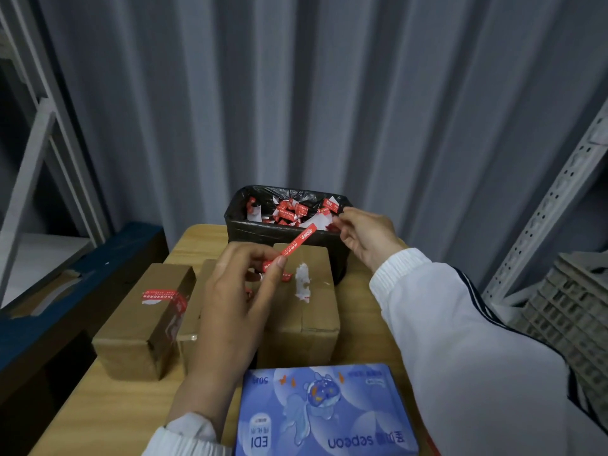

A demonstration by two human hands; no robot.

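Left hand (237, 297) pinches a red tape strip (301, 240) just above the middle cardboard box (312, 314) on the worktop (108, 409); right hand (365, 238) hovers at the bin (260, 230) rim (its grip on any scrap cannot be told).

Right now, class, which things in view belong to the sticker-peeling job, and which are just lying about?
In the job: left hand pinching the red strip; right hand at the black bin of scraps; middle box, label torn off; left box, red tape on it.
Lying about: blue pack; grey trays; metal shelving.
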